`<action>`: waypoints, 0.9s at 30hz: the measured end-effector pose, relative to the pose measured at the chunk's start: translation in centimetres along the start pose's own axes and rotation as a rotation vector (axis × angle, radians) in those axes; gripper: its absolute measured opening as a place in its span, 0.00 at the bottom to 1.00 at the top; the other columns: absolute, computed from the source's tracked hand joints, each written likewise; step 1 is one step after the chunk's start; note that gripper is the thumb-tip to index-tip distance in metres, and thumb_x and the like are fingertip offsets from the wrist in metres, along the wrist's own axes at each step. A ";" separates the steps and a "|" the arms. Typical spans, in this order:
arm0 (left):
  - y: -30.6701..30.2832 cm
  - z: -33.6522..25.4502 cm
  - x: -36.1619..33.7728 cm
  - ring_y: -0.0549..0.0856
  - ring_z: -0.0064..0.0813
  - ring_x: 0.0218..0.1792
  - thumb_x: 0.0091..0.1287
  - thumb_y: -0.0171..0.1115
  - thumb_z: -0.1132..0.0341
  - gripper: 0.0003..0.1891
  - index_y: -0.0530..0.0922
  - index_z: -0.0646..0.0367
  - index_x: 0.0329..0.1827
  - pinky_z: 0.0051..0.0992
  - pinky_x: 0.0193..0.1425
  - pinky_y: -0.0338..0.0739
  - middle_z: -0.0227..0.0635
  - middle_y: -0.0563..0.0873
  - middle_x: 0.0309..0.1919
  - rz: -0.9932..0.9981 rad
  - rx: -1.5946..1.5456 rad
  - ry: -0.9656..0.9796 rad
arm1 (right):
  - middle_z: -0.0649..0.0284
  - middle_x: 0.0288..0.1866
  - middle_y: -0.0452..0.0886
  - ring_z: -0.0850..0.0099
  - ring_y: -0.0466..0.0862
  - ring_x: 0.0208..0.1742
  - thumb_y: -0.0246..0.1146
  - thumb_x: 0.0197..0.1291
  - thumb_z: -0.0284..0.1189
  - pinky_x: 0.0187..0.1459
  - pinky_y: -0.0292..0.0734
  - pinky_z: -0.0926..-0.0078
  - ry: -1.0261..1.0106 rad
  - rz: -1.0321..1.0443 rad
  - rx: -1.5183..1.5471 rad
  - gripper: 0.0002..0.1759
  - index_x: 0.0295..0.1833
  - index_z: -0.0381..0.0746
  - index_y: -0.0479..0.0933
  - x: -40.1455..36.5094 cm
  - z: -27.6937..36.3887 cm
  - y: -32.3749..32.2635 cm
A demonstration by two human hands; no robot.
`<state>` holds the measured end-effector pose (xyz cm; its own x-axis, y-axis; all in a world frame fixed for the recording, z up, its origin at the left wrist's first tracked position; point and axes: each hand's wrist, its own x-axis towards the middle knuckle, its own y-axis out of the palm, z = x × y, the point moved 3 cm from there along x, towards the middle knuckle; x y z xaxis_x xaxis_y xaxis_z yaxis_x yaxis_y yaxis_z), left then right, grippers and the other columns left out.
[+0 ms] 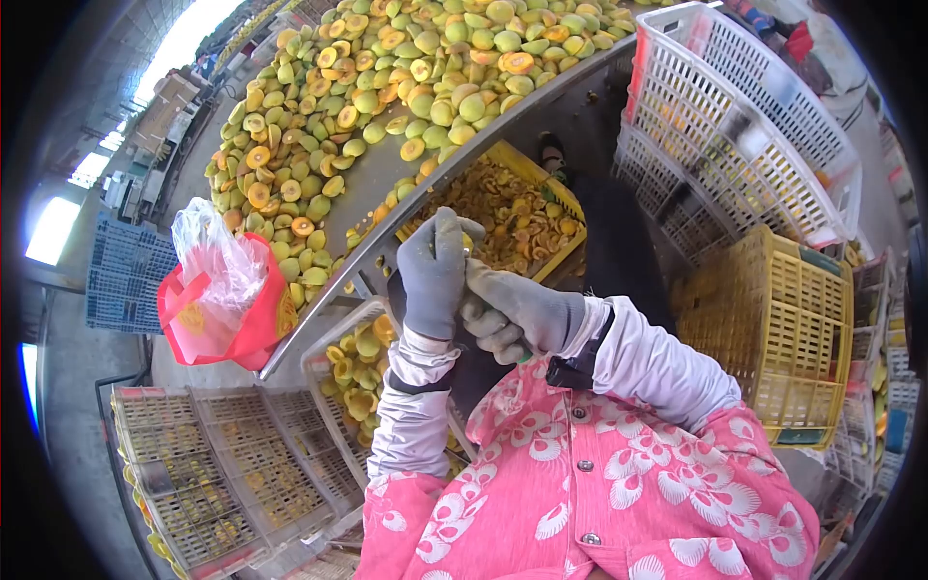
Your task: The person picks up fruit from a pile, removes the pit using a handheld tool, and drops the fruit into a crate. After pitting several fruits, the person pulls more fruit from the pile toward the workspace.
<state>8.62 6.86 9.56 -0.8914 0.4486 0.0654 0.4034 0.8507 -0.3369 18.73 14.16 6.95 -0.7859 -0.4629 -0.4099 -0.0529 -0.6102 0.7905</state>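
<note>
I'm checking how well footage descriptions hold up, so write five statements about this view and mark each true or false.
1. Both the left hand and the right hand wear grey gloves. True.
2. The two hands are held wide apart. False: they are close together in front of the body.
3. Fruit lies heaped on the table. True.
4. The yellow crate just beyond the hands is empty. False: it holds fruit pieces.
5. Clear plastic sticks up out of the red bag. True.
</note>
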 end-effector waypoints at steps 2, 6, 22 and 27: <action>0.3 0.7 0.2 0.80 0.24 0.28 0.78 0.47 0.53 0.27 0.85 0.67 0.32 0.25 0.36 0.75 0.33 0.83 0.24 0.041 0.009 0.025 | 0.80 0.19 0.55 0.85 0.54 0.16 0.42 0.74 0.62 0.18 0.50 0.83 0.009 0.081 0.059 0.29 0.31 0.50 0.65 0.0 -0.2 -0.5; 1.5 2.2 -0.4 0.80 0.25 0.29 0.79 0.46 0.52 0.27 0.85 0.67 0.37 0.26 0.38 0.76 0.36 0.84 0.27 0.143 -0.361 -0.201 | 0.81 0.20 0.55 0.86 0.54 0.16 0.43 0.73 0.63 0.18 0.51 0.83 0.035 0.010 -0.119 0.29 0.33 0.50 0.65 -0.2 -0.1 -1.6; 2.5 7.7 1.1 0.82 0.30 0.41 0.80 0.46 0.54 0.20 0.78 0.64 0.51 0.27 0.51 0.79 0.38 0.83 0.42 -0.143 -0.942 -0.211 | 0.68 0.22 0.69 0.76 0.69 0.17 0.52 0.74 0.54 0.20 0.67 0.73 -0.384 -0.402 -0.451 0.24 0.42 0.42 0.71 2.7 0.4 -7.1; 2.5 7.9 0.6 0.82 0.26 0.41 0.76 0.55 0.61 0.14 0.80 0.64 0.48 0.25 0.52 0.77 0.35 0.83 0.42 -0.144 -0.580 -0.087 | 0.47 0.34 0.84 0.50 0.87 0.37 0.56 0.72 0.38 0.38 0.79 0.54 -0.677 -0.862 -1.306 0.14 0.49 0.37 0.71 3.0 1.6 -6.2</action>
<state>7.44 7.13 1.37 -0.9492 0.3144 -0.0128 0.3024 0.9229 0.2385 15.77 17.59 1.51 -0.9225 0.3841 0.0377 -0.3393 -0.7608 -0.5532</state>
